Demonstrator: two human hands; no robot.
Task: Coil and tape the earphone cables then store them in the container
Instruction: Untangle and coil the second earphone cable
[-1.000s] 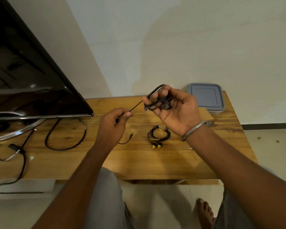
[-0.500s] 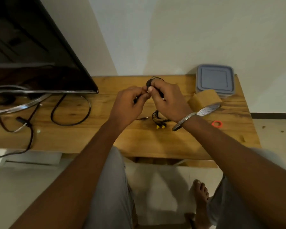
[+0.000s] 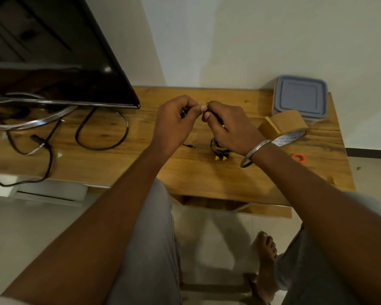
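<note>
My right hand is closed around a coil of black earphone cable, mostly hidden in the fist. My left hand pinches the same cable's loose end right beside it, fingertips nearly touching. The cable's plug end dangles just above the wooden table. A second coiled black earphone with yellow tips lies on the table under my right wrist. A roll of brown tape rests to the right. Behind the roll, at the far right corner, stands the grey lidded container, shut.
A large dark TV screen on a chrome stand fills the table's left half, with black power cables looping in front. A small orange ring lies near the right edge. My knees and a bare foot are below the table's front edge.
My hands have come together: the left hand slid up the cable to meet the right. The right hand turned palm down and closed over the coil. The view tilted down.
</note>
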